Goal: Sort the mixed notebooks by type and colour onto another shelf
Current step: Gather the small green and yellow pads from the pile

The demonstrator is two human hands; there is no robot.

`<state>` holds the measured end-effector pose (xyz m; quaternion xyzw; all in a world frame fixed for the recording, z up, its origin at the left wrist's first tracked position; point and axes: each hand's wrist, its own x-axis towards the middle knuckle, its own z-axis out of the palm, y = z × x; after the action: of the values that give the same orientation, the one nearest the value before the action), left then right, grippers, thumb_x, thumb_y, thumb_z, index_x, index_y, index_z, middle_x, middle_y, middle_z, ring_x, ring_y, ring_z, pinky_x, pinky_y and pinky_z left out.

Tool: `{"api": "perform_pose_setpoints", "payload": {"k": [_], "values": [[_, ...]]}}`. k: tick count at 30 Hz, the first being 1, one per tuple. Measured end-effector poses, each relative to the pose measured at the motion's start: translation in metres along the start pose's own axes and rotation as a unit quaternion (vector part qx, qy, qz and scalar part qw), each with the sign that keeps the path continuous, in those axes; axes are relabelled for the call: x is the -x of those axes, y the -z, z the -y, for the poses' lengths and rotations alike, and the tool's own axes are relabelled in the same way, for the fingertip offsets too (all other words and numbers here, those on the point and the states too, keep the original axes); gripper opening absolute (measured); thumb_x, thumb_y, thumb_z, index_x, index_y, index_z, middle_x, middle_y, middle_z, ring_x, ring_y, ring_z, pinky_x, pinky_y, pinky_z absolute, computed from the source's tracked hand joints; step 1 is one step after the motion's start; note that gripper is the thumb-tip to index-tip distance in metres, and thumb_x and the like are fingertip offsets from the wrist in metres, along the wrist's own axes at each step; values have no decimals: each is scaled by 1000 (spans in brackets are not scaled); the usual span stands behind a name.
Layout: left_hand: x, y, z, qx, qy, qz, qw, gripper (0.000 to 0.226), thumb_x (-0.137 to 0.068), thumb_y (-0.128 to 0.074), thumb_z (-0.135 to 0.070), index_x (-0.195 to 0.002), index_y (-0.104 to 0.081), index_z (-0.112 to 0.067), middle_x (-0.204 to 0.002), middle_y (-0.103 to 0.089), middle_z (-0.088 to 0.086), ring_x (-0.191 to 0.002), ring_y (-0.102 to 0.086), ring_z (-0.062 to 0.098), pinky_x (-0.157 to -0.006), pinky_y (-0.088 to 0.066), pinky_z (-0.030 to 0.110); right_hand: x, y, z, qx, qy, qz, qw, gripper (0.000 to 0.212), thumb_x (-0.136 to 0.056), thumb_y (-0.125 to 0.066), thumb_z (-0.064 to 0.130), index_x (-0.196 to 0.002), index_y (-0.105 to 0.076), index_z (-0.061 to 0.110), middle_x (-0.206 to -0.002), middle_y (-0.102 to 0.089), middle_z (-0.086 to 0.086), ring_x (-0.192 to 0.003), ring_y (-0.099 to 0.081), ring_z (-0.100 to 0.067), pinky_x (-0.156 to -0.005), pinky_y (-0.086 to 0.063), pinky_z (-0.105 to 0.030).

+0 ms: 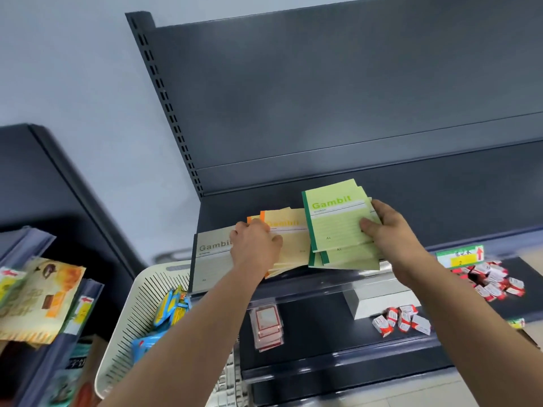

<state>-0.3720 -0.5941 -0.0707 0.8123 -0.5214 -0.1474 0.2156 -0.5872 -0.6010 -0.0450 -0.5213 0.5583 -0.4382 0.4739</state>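
Sorting is well under way: three colour groups lie side by side on the dark shelf [440, 218]. The green notebooks [335, 224] sit at the right end in a loosely fanned stack. The right hand [390, 230] pinches the top copy, thumb on the cover and fingers round its right edge, lifting it a little off the rest. Just left of them, touching, lie the orange notebooks [291, 245], also splayed. The left hand [255, 245] rests on these with its fingers bent over the far edge; whether it grips or only presses I cannot tell. A grey notebook [210, 259] lies at the far left, partly under that hand and overhanging the near edge of the shelf.

The step in hand looks like setting the green copy down and squaring the piles. The next move probably calls for lowering it flush, then nudging each fan into line without pushing the grey one off the lip.

Behind stands a plain slotted back panel [323, 98] against a pale wall [73, 69]. Below left is a white basket [152, 289] of bright packets. A lower shelf holds card packs [267, 324] and small red-and-white boxes [402, 318], with a price tag [459, 255] at the right. Snack packets [44, 298] hang on a neighbouring rack at far left.
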Motion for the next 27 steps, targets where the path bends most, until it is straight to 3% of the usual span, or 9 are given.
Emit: {"api": "perform_pose_setpoints", "payload": {"k": [4,6,9,12,14,18,22,25,27], "values": [[-5,5,1,32,0,4,999,29,-96,-52,-29,-122,-62,-25,-126,-49,7,-117,-46,27,-98,-45,39,-16,-3,5,9,-10,31,999,38,-99,-44,8,-135,-48,21,-115,-65,2,-95,-63,-14,-76,-49,-30],[-6,10,0,66,11,-31,997,25,-98,-50,-27,-119,-62,-27,-123,-53,4,-110,-52,24,-92,-51,41,-22,-6,8,8,-14,50,999,42,-99,-44,9,-139,-44,22,-119,-64,3,-96,-62,-12,-77,-49,-29],[-5,22,-4,131,18,-63,989,24,-100,-43,-31,-113,-61,-24,-111,-62,-1,-93,-58,17,-78,-52,35,-30,-17,14,3,-15,81,997,40,-100,-44,9,-138,-45,21,-115,-64,5,-97,-62,-12,-77,-48,-28],[-1,40,-4,236,42,-44,970,34,-100,-36,-44,-99,-60,-19,-101,-69,3,-90,-62,18,-77,-44,35,-31,-38,21,-2,-7,122,992,32,-100,-44,8,-125,-50,26,-104,-64,11,-91,-61,-7,-70,-47,-23],[2,52,1,277,60,-30,959,41,-100,-33,-49,-86,-60,-21,-95,-71,3,-90,-63,20,-79,-41,34,-30,-56,25,-11,-4,143,990,33,-100,-44,8,-127,-50,26,-107,-64,9,-91,-61,-7,-70,-48,-23],[9,75,22,321,85,-43,942,50,-99,-32,-54,-90,-65,-18,-96,-73,4,-92,-66,24,-70,-43,31,-23,-99,32,-17,-2,182,983,34,-100,-44,9,-131,-47,22,-117,-63,4,-96,-61,-12,-78,-50,-29],[10,84,42,314,100,-79,941,39,-99,-35,-51,-82,-59,-25,-99,-72,3,-97,-64,25,-90,-47,39,-21,-121,37,-5,11,190,982,39,-100,-41,8,-136,-42,23,-118,-59,5,-95,-58,-13,-72,-44,-27],[7,80,43,293,101,-57,949,36,-100,-37,-47,-96,-60,-19,-102,-72,1,-100,-63,25,-95,-47,43,-24,-120,34,7,4,179,984,41,-99,-42,8,-138,-42,21,-115,-61,5,-88,-59,-10,-66,-45,-25],[4,73,35,283,90,-29,954,37,-100,-37,-45,-103,-59,-16,-106,-70,3,-103,-62,25,-94,-47,43,-27,-113,29,17,-4,167,986,44,-99,-43,9,-142,-39,22,-116,-60,5,-94,-59,-14,-75,-46,-28]]}}
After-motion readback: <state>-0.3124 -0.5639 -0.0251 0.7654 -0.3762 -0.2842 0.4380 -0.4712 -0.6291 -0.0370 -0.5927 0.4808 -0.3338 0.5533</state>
